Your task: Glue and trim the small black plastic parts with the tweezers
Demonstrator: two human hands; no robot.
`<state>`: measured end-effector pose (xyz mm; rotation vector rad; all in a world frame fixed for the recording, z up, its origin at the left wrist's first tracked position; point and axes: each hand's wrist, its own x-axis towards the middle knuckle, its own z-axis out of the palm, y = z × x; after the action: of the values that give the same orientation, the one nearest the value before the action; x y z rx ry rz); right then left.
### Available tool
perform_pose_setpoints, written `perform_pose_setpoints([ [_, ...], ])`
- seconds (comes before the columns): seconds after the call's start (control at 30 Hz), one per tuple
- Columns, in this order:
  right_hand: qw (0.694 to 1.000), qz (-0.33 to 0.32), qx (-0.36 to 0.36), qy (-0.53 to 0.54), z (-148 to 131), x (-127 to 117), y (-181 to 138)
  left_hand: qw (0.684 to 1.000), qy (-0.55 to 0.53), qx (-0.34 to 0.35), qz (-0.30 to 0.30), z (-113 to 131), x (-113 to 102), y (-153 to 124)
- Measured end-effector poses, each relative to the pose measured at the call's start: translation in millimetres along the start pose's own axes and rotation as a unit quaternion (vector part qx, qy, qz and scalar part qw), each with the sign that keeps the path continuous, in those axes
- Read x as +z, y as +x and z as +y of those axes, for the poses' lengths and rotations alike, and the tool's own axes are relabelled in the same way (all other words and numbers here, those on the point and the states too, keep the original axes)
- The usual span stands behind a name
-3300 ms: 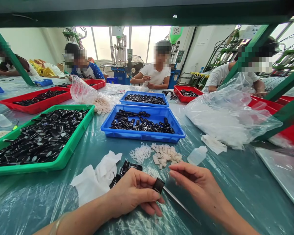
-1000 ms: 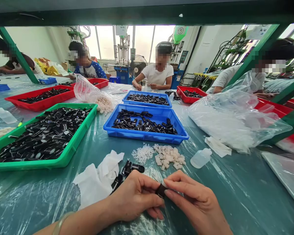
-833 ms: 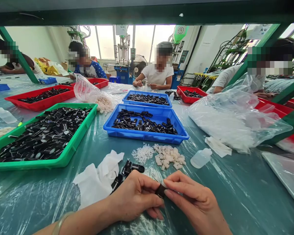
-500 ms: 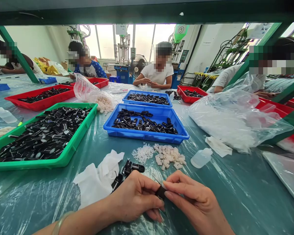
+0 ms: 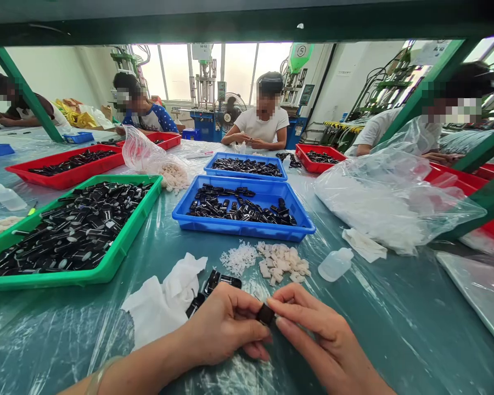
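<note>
My left hand [image 5: 226,329] is closed on a small black plastic part [image 5: 265,314], held between thumb and fingers just above the table. The fingertips of my right hand [image 5: 313,323] pinch together at the part's right edge; whether they also hold a tiny piece is hidden. A thin dark wire tip [image 5: 257,297] pokes up beside my left fingers, its other end out of sight. Several more black parts [image 5: 220,281] lie behind my left hand, beside a crumpled white cloth [image 5: 164,302]. Beyond my hands are a pile of cream-coloured pieces [image 5: 284,262] and a heap of small translucent bits [image 5: 239,258].
A green tray [image 5: 125,241] of black parts stands left, a blue tray [image 5: 247,231] ahead. To the right lie a squeeze bottle [image 5: 336,265] and a clear bag [image 5: 379,208] of white pieces. A green frame post [image 5: 432,93] slants at the right. Several co-workers sit around the table.
The black part has turned in my left fingers, so a broader dark face shows. My right fingertips have shifted slightly up and left, and less of the wire shows.
</note>
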<state>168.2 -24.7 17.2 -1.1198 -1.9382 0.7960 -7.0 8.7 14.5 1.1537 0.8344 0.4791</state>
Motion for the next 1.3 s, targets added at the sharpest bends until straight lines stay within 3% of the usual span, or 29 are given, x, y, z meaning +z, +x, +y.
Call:
perform_pose_setpoints([
  [0.2,0.993,0.078,0.022,-0.086,13,-3,9,0.994,-0.102,0.015,0.043,4,-4,1],
  [0.37,0.962,0.019,-0.031,-0.270,27,4,30,0.983,-0.178,0.035,0.040,6,-7,0],
  [0.6,0.917,-0.017,-0.004,-0.398,35,24,62,0.973,-0.226,0.009,0.036,7,-10,1],
  [0.87,0.893,-0.042,0.017,-0.449,41,30,69,0.983,-0.178,0.019,0.036,6,-9,-1],
  [1.1,0.879,-0.052,0.033,-0.472,46,29,74,0.994,-0.104,-0.002,-0.014,-1,-2,-1],
  [1.3,0.893,-0.051,0.038,-0.445,53,31,77,0.996,-0.085,-0.011,-0.034,-5,-3,0],
])
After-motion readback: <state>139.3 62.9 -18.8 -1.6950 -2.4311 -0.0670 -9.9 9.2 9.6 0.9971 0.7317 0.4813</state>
